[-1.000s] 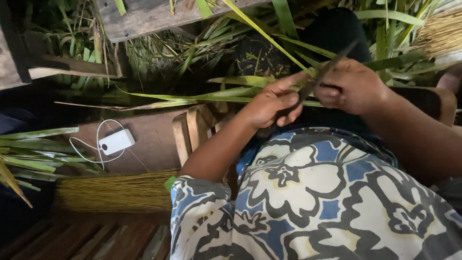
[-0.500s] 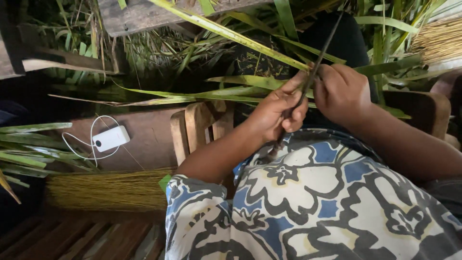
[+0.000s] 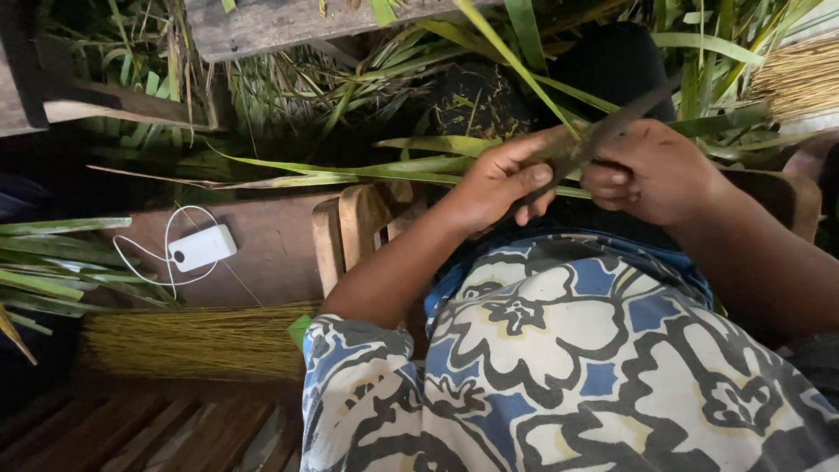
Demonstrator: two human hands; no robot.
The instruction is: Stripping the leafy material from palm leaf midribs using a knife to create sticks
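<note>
My left hand (image 3: 500, 182) and my right hand (image 3: 651, 170) meet above my lap, over a blue, white and black flowered cloth (image 3: 568, 350). A long green palm leaf (image 3: 516, 65) slants down from the top to the spot between them, and my left hand's fingers pinch it there. My right hand is a closed fist on a dark narrow knife (image 3: 625, 114). Its blade points up and to the right and lies across the leaf. The leaf's lower end is hidden under my fingers.
More green leaves (image 3: 350, 170) lie across the ground ahead and at the left (image 3: 52, 262). Bundles of thin yellow sticks lie at lower left (image 3: 192, 341) and top right (image 3: 800, 74). A white power bank with cable (image 3: 201, 247) rests on a brown board beside a wooden stool (image 3: 358, 227).
The knife has tilted from steep to slanting right again. The leaf has swung more upright, and my right hand has moved slightly right and down.
</note>
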